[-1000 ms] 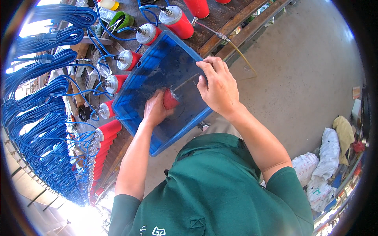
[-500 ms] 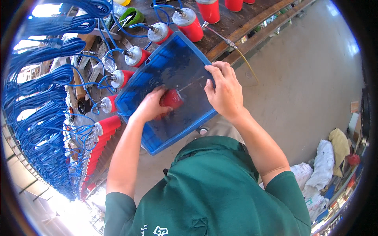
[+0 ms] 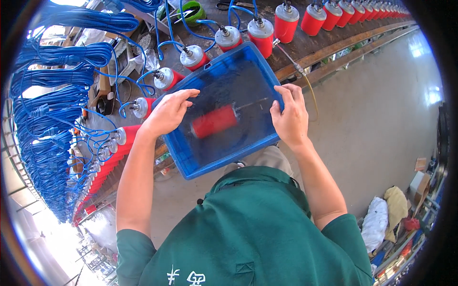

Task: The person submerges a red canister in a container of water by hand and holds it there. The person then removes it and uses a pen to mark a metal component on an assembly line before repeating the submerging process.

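Right hand (image 3: 292, 114) is curling its fingers over the right rim of a blue bin (image 3: 229, 158), gripping the edge, with the thumb pointing inward. Left hand (image 3: 167, 113) is covering the left corner of the same bin, its fingers extending over the interior; whether it is gripping the rim cannot be told from this view. One red cylinder (image 3: 214, 122) is lying on its side inside the bin, near the middle and apart from both hands, apparently resting under liquid.

Behind the bin, a row of red canisters (image 3: 286, 26) with silver caps is standing upright along the desk (image 3: 307, 45); the row is continuing down the left side. Blue cables (image 3: 93, 55) are hanging in looped bundles at the left, with several strands leading to the capped ends. A yellow hose (image 3: 310, 86) with a metal fitting is dangling beyond the desk's edge, near the right hand. A green container (image 3: 192, 13) is sitting among loose items on the far part of the desk.
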{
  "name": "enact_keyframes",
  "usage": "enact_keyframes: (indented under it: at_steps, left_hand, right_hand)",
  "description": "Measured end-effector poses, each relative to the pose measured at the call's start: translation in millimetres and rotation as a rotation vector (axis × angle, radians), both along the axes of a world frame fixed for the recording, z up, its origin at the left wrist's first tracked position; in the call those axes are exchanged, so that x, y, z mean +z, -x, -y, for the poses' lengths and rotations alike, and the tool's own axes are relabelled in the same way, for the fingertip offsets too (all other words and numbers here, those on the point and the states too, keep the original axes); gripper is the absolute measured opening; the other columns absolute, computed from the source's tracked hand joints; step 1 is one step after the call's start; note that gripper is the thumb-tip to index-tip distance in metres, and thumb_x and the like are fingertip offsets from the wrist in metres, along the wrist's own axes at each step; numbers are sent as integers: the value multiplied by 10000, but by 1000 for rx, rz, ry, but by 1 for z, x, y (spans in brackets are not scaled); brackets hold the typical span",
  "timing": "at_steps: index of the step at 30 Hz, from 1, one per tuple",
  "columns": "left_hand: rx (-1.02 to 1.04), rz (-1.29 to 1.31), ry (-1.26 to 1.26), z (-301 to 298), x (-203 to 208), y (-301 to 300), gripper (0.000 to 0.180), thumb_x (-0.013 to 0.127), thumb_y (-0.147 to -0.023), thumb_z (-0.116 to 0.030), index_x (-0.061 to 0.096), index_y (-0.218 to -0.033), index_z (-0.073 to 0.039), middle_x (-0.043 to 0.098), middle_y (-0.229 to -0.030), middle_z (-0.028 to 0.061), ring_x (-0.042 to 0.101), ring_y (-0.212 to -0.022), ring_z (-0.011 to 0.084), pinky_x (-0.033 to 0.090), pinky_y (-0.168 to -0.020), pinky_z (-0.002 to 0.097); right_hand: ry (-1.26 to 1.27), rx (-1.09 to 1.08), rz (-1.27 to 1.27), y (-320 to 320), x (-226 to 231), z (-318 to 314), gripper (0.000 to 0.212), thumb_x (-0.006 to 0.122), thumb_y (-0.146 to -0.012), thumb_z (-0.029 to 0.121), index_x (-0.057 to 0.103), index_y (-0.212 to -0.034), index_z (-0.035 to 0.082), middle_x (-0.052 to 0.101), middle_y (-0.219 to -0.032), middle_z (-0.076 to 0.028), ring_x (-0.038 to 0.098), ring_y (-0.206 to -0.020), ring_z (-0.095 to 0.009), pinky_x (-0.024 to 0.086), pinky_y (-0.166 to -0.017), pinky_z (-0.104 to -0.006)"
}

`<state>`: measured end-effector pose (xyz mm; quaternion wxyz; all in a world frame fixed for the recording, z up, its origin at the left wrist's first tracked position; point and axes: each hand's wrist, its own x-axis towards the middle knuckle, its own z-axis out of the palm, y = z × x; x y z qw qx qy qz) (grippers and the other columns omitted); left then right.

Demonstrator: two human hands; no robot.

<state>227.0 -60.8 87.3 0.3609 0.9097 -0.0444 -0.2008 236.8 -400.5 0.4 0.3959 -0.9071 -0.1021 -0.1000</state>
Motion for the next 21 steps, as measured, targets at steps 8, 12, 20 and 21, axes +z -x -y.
enact_keyframes:
  at_steps: [8,12,20,21]
  left_hand:
    - [-151,102,-132,14,-30,4,383,544,-1014,-7,629,-1387,14,706,-1327,222,672,-1243,373,516,-1092,421]
    - [-200,39,-123,23,-48,3,398,540,-994,1,627,-1382,26,679,-1365,240,635,-1297,382,501,-1112,434]
    - [-315,-28,-374,67,-75,17,827,866,-765,-173,500,-1487,-2,632,-1333,248,633,-1229,429,536,-1045,467]
    - [-313,-8,-421,69,-82,17,858,877,-755,-171,483,-1500,-11,635,-1324,249,637,-1221,428,540,-1038,469]
  right_hand:
    - [-27,-6,-66,0,1,-1,374,705,-879,55,668,-1251,72,601,-1254,-113,630,-1168,-335,574,-935,-435]
    - [-18,-4,-21,0,-1,0,375,703,-877,55,667,-1250,73,600,-1252,-111,628,-1166,-337,574,-935,-440]
    - [-27,-1,-27,0,1,1,367,701,-879,56,670,-1244,67,598,-1245,-112,626,-1163,-342,575,-930,-441]
    - [-27,3,-28,0,0,1,367,703,-880,61,671,-1245,69,597,-1249,-110,626,-1160,-342,575,-929,-442]
